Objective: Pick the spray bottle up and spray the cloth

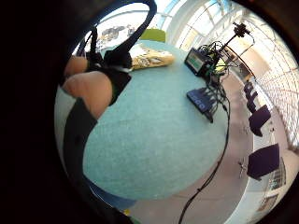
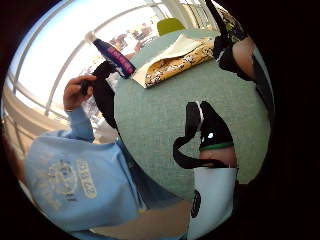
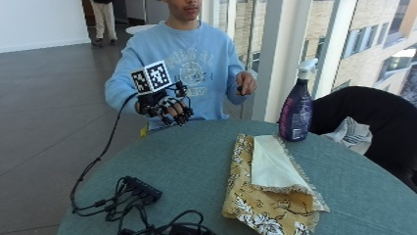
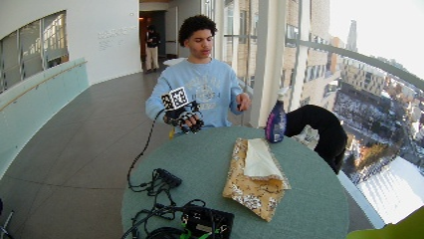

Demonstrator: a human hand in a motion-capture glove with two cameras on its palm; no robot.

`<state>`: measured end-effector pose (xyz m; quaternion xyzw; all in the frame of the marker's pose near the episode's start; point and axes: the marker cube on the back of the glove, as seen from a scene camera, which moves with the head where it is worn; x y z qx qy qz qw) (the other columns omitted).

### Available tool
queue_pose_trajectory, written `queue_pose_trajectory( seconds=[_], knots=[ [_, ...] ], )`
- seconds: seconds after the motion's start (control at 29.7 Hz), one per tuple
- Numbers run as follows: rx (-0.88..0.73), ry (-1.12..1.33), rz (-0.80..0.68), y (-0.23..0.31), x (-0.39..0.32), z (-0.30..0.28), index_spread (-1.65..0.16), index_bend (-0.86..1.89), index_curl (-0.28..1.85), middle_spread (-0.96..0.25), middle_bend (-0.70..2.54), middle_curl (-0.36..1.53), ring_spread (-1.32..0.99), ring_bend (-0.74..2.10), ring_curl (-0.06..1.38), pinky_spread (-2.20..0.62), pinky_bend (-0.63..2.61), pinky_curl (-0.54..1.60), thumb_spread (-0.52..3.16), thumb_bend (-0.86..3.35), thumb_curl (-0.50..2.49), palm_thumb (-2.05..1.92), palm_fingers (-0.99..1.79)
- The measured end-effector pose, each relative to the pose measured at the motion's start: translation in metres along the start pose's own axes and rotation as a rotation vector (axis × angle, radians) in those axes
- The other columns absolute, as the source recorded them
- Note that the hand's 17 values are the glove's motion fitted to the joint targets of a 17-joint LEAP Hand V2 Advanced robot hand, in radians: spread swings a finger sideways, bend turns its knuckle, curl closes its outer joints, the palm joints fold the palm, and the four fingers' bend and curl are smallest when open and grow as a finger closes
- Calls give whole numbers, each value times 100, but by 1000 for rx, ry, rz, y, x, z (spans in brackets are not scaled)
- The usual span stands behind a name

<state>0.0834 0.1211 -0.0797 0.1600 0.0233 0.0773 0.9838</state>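
Observation:
A dark purple spray bottle (image 3: 296, 107) with a white trigger head stands upright on the round green table (image 3: 189, 161), at its far edge by the window. A folded yellow patterned cloth (image 3: 270, 183) with a cream lining lies on the table just in front of the bottle. My gloved right hand (image 3: 166, 107) hovers above the table's far left edge, well left of the bottle, fingers loosely curled and holding nothing. In the thumb side palm view the bottle (image 2: 114, 56) and cloth (image 2: 175, 62) lie beyond the fingers. The person's bare hand (image 3: 245, 82) is raised near the chest.
A black hub with cables (image 3: 140, 193) lies at the table's near left. A black electronics box (image 4: 207, 222) sits at the front edge. A dark chair with a jacket (image 3: 371, 122) stands right of the bottle. A window pillar (image 3: 273, 54) rises behind it.

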Motion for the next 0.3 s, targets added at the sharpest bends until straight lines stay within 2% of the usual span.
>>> queue_pose_trajectory(
  seconds=[0.3],
  knots=[
    [-15,15,-10,0,0,2,-31,14,31,-11,30,44,-9,41,37,24,16,27,109,-2,49,86,95]
  ],
)
